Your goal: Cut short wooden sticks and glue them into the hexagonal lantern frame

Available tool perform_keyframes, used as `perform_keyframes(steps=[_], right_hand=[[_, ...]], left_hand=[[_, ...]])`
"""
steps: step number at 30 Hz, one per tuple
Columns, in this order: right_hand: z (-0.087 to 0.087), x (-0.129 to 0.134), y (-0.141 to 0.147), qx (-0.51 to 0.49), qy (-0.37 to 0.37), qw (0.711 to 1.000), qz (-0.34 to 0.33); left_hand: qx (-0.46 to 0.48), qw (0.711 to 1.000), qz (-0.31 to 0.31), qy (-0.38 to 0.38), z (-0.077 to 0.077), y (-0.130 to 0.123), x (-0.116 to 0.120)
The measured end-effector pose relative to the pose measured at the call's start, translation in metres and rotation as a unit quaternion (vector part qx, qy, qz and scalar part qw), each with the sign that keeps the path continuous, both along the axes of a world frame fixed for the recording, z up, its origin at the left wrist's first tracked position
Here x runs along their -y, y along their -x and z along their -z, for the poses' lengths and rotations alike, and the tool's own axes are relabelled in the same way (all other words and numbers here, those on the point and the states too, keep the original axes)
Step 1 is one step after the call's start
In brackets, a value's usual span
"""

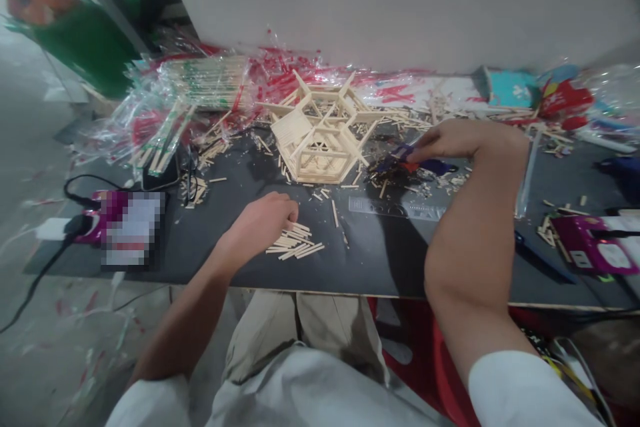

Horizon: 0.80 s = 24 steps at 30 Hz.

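My left hand (265, 219) rests on the dark table with its fingers curled in, beside a small pile of short wooden sticks (303, 243). Whatever its fingers may hold is hidden. Further off to the right, my right hand (450, 140) pinches a dark blue tool with an orange part (434, 165), low over the table; its kind is not clear. Between and beyond my hands stands a hexagonal model built of wooden sticks (325, 167), open on top, with a slatted panel on its left side and spokes sticking out.
A clear plastic ruler (395, 208) lies in front of the model. Bagged sticks (205, 80) are heaped at the back left. A phone (133, 230) and a purple power strip (103, 213) with cables sit at left, another purple power strip (583, 243) at right. Stick scraps litter the table.
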State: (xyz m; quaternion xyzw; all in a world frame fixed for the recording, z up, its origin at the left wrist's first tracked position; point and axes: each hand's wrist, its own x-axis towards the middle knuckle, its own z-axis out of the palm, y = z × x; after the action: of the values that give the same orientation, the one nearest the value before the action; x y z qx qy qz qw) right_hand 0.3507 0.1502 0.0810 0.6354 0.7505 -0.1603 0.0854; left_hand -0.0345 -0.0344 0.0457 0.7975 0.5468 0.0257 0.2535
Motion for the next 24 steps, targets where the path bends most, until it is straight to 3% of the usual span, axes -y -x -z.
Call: perform_keyframes(steps=[3, 7, 14, 18, 21, 24], right_hand=[[-0.016, 0.006, 0.001, -0.016, 0.011, 0.999, 0.039], [-0.029, 0.016, 0.005, -0.078, 0.027, 0.996, 0.027], [-0.036, 0.024, 0.015, -0.020, -0.022, 1.000, 0.002], [-0.038, 0.024, 0.019, -0.022, -0.032, 0.999, -0.028], [-0.046, 0.029, 0.024, -0.028, -0.057, 0.998, -0.019], [-0.058, 0.043, 0.036, -0.083, -0.128, 0.988, -0.001]], left_hand=[[0.024, 1.000, 0.017, 0.001, 0.001, 0.004, 0.000], [0.029, 0.999, 0.027, 0.005, 0.002, 0.011, -0.001], [-0.029, 0.994, 0.096, -0.043, 0.000, 0.010, 0.003], [-0.039, 0.993, 0.102, -0.046, -0.002, 0.014, 0.004], [0.004, 0.996, 0.079, -0.051, -0.001, 0.019, 0.003], [0.115, 0.990, 0.050, -0.069, 0.005, 0.015, 0.001]])
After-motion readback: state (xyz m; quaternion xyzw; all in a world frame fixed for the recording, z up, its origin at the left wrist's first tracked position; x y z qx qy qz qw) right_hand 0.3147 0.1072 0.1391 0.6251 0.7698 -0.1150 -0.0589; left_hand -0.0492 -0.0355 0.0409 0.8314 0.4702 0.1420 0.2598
